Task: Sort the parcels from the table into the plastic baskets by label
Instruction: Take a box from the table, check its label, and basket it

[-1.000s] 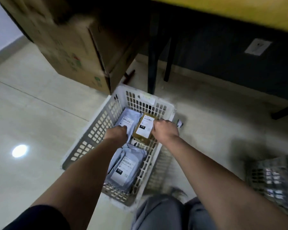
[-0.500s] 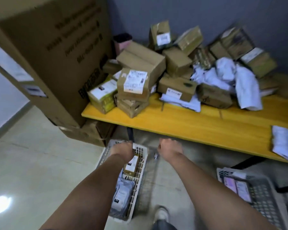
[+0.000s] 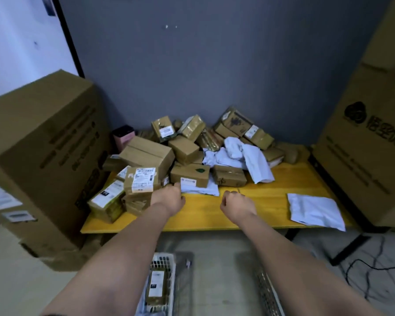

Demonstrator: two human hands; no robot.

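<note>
Brown labelled box (image 3: pixel 189 178) lies just beyond the left hand (image 3: pixel 169 197), long axis left-right; the right hand (image 3: pixel 236 204), loosely curled and empty, is farther; left fingers hidden.

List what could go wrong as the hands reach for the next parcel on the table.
The left hand is at the base of the parcel pile; pulling a low box could topple those stacked above. The boxes at the left table edge could fall to the floor. The grey mailer overhangs the front edge and may slide off.
</note>
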